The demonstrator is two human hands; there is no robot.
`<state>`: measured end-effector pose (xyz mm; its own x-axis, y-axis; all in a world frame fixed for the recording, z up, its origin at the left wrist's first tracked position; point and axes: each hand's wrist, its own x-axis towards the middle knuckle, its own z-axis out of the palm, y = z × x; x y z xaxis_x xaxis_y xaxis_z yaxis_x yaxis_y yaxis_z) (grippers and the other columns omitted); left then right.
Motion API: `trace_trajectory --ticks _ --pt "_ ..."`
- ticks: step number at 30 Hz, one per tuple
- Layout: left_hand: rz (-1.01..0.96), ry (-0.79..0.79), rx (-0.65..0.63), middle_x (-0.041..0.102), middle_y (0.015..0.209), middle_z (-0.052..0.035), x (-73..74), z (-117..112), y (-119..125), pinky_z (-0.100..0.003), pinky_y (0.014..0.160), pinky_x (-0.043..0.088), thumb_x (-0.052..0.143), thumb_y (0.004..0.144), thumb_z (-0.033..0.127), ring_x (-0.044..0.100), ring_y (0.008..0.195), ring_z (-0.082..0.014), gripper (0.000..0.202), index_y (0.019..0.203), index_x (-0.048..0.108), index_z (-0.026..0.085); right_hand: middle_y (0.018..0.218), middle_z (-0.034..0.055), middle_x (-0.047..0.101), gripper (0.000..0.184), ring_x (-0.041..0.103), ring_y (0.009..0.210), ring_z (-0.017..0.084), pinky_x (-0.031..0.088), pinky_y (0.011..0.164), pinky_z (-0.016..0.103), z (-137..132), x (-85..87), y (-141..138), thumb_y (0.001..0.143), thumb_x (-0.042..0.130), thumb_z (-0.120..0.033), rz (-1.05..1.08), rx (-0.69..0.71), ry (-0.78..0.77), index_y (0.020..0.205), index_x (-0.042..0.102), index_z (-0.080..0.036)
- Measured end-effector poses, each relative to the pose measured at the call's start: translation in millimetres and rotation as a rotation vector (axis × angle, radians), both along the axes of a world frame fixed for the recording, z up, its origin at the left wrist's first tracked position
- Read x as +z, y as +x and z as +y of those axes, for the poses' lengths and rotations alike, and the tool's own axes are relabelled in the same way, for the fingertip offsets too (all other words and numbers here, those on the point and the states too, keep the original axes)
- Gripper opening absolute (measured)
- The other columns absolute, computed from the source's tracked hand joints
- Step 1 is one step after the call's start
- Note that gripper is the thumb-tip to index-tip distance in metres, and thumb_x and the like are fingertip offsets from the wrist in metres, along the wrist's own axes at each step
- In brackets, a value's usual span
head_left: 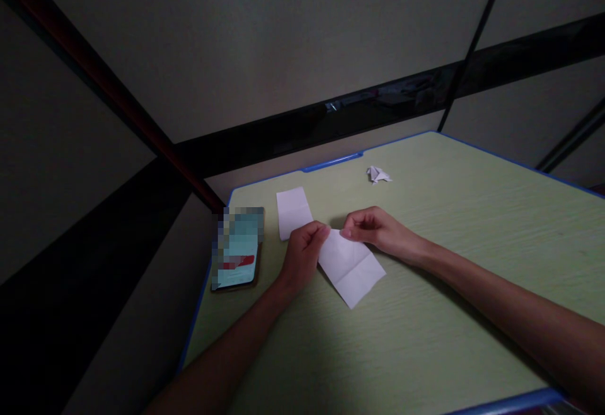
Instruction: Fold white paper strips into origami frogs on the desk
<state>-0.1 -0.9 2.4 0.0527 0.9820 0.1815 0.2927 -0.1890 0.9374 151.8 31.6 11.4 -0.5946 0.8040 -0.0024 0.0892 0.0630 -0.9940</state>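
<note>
A white creased sheet of paper (352,267) lies on the pale green desk (425,314). My left hand (302,254) pinches its upper left corner with curled fingers. My right hand (375,229) pinches the top edge just to the right, fingertips close to the left hand's. A second white paper piece (293,211) lies flat behind my left hand, untouched.
A phone (237,251) with a lit screen lies near the desk's left edge. A small folded paper figure (378,175) sits toward the far edge. The desk has a blue rim (333,162). Dark walls and bars stand behind it.
</note>
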Motion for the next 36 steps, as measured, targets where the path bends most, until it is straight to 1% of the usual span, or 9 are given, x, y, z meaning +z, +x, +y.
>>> trace_trajectory --ticks 6,11,17,22,24,26,29,32,36 --pt "-0.012 0.008 0.035 0.028 0.045 0.0056 1.9 0.4 -0.3 -0.02 0.042 0.021 0.046 0.07 0.03 0.024 0.046 -0.0064 0.029 0.046 0.037 0.016 0.043 -0.0078 0.031 0.03 0.025 0.04 0.003 0.016 0.038 0.02 -2.4 0.2 0.1 0.065 0.059 -0.033 -0.012 -0.033 0.031 0.051 0.04 -0.015" --pt "-0.048 -0.021 0.05 0.035 0.044 0.0057 2.4 0.9 0.0 -0.019 0.043 0.023 0.05 0.068 0.029 0.029 0.046 -0.0056 0.025 0.048 0.045 0.014 0.043 -0.0074 0.033 0.029 0.027 0.039 0.003 0.018 0.037 0.019 -2.3 2.7 -1.2 0.065 0.059 -0.034 -0.009 -0.085 0.051 0.051 0.04 -0.015" --pt "-0.125 -0.226 -0.111 0.053 0.051 0.0023 0.6 0.3 1.3 -0.018 0.043 0.032 0.06 0.059 0.023 0.047 0.047 -0.0074 0.014 0.059 0.051 0.013 0.045 -0.0058 0.04 0.028 0.033 0.039 0.003 0.023 0.037 0.018 2.9 -0.7 1.3 0.064 0.059 -0.034 -0.013 -0.13 0.089 0.052 0.043 -0.014" --pt "-0.052 -0.246 -0.179 0.051 0.046 0.0039 1.9 -0.2 2.2 -0.019 0.041 0.035 0.062 0.057 0.021 0.05 0.042 -0.0086 0.014 0.057 0.05 0.013 0.047 -0.0047 0.046 0.025 0.039 0.041 0.004 0.027 0.039 0.018 5.6 -1.7 3.0 0.06 0.063 -0.031 -0.031 -0.083 0.069 0.053 0.048 -0.013" --pt "-0.085 -0.23 -0.14 0.05 0.044 0.0043 2.3 -0.1 2.0 -0.019 0.041 0.036 0.059 0.06 0.022 0.049 0.041 -0.0087 0.016 0.054 0.047 0.014 0.05 -0.0034 0.05 0.022 0.042 0.042 0.005 0.029 0.039 0.018 5.6 0.4 3.7 0.059 0.065 -0.028 -0.018 -0.082 0.04 0.058 0.05 -0.012" --pt "-0.129 -0.178 -0.042 0.05 0.042 0.0046 2.6 0.2 1.0 -0.019 0.04 0.034 0.056 0.063 0.023 0.048 0.04 -0.0078 0.019 0.051 0.045 0.014 0.056 -0.0016 0.054 0.022 0.046 0.045 0.006 0.033 0.04 0.019 5.7 2.2 4.6 0.057 0.066 -0.025 0.005 -0.093 0.004 0.066 0.052 -0.012" --pt "-0.165 -0.073 0.087 0.049 0.042 0.0053 3.3 0.7 -1.2 -0.018 0.041 0.033 0.055 0.065 0.024 0.046 0.041 -0.0066 0.021 0.05 0.045 0.014 0.061 -0.0005 0.057 0.038 0.05 0.047 0.009 0.037 0.041 0.021 6.9 2.4 5.7 0.052 0.069 -0.018 0.069 -0.14 -0.046 0.085 0.05 -0.013" --pt "-0.173 -0.027 0.077 0.051 0.041 0.0045 4.1 0.5 -1.5 -0.02 0.047 0.038 0.053 0.067 0.024 0.049 0.044 -0.0081 0.02 0.051 0.048 0.014 0.06 -0.0017 0.057 0.056 0.051 0.047 0.011 0.04 0.043 0.023 8.5 1.0 6.1 0.049 0.07 -0.015 0.163 -0.281 -0.064 0.099 0.044 -0.016" --pt "-0.15 -0.091 -0.017 0.057 0.043 0.0018 3.7 -1.2 1.9 -0.024 0.054 0.043 0.053 0.066 0.019 0.054 0.047 -0.0108 0.016 0.051 0.052 0.014 0.067 -0.0001 0.06 0.061 0.054 0.051 0.011 0.042 0.048 0.025 8.2 1.4 5.4 0.05 0.07 -0.018 0.307 -0.447 -0.058 0.104 0.041 -0.017"
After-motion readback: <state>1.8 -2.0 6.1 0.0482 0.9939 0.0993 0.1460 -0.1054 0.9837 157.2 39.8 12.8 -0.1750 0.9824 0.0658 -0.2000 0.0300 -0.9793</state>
